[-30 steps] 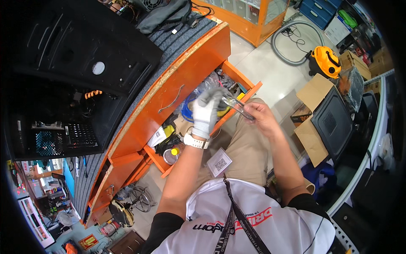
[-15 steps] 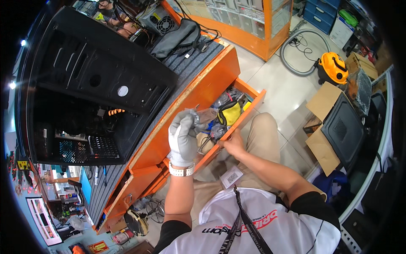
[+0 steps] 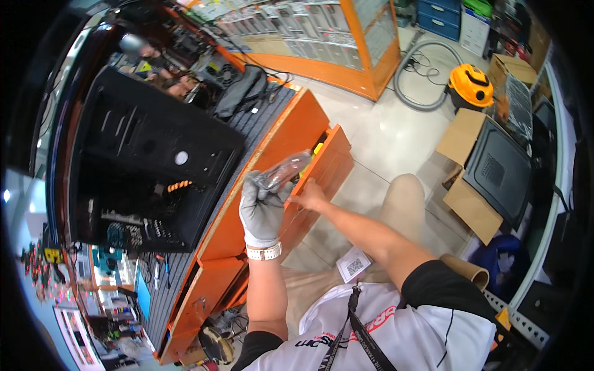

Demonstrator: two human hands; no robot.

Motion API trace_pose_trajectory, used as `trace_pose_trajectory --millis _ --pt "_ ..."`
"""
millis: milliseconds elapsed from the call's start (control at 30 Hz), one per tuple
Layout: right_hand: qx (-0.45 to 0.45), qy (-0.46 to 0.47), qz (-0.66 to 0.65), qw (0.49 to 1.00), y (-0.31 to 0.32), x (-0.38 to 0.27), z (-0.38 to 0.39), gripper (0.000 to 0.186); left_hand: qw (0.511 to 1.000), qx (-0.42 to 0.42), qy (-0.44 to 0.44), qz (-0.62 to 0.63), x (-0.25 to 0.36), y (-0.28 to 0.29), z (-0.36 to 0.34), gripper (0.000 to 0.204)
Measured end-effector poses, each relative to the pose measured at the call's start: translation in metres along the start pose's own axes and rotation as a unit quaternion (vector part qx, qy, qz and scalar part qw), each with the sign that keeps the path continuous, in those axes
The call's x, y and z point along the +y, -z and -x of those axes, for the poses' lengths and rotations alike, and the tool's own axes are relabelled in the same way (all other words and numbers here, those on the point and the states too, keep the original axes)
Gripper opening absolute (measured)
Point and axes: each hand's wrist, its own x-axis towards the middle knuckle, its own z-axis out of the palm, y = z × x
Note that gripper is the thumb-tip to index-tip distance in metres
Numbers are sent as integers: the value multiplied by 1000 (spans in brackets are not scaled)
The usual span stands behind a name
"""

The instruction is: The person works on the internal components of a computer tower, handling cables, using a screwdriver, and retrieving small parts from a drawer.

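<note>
My left hand (image 3: 261, 213), in a grey-and-white glove with a white watch strap at the wrist, is closed around a small clear plastic bag (image 3: 288, 169). What lies inside the bag is too blurred to name. The bag is held up over an orange drawer (image 3: 331, 166), which stands slightly out from the counter. On the top edge of the drawer's front, my bare right hand (image 3: 311, 196) has its fingers curled. Through the narrow gap a bit of yellow shows; the bag and the drawer front hide the other contents.
An open black computer case (image 3: 167, 130) stands on the grey ribbed counter mat (image 3: 257, 133), with a screwdriver bit set (image 3: 139, 235) in it. To the right are an opened cardboard box (image 3: 461, 133) and a yellow vacuum cleaner (image 3: 471, 86). A person works beyond the case.
The drawer has slid most of the way in, my right hand moving left with it. My left hand has lifted the plastic bag clear of the drawer's contents. The view has shifted somewhat.
</note>
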Motion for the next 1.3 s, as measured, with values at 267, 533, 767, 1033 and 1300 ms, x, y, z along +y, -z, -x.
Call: trace_pose_trajectory --millis 267,533,767,1033,1300 --pt "-69 246 -428 867 127 -80 89 40 994 -42 -12 -102 55 34 55 31" --pt "-37 323 -184 928 186 -128 165 24 935 15 -37 -353 38 -12 30 26" --pt "-35 288 -177 940 210 -107 168 23 905 -54 20 -421 36 -1 34 25" --pt "-9 256 -112 960 246 -65 154 21 810 -143 34 -568 -15 -17 -19 15" --pt "104 225 -146 958 263 -14 97 16 853 -150 152 -476 -91 -19 -84 14"
